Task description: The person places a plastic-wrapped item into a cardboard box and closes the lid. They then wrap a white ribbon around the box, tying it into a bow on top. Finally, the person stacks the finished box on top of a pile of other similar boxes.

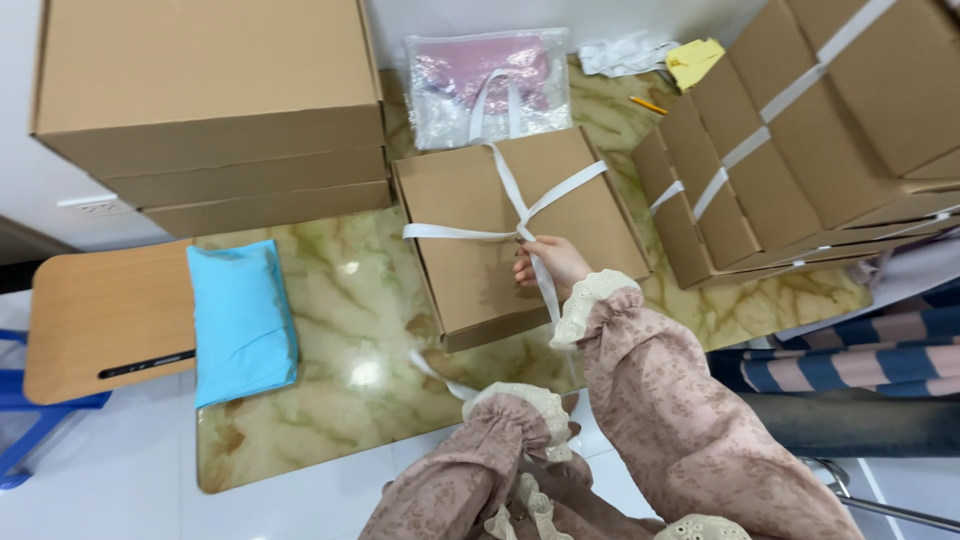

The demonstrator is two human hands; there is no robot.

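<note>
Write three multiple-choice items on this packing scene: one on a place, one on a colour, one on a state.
1. Where does the right hand rest?
A. on the cardboard box with the ribbon
B. on the blue packet
C. on the wooden board

2. What colour is the ribbon around the middle cardboard box?
A. red
B. white
C. black

3. In what state is the middle cardboard box?
A. open, flaps up
B. crushed flat
C. closed, with ribbon crossed over its lid

Answers:
1 A, the fingers press on the box lid just below the ribbon crossing.
2 B, the strip shows white against the brown card.
3 C, the lid lies flat and two ribbon runs cross on top.
</note>
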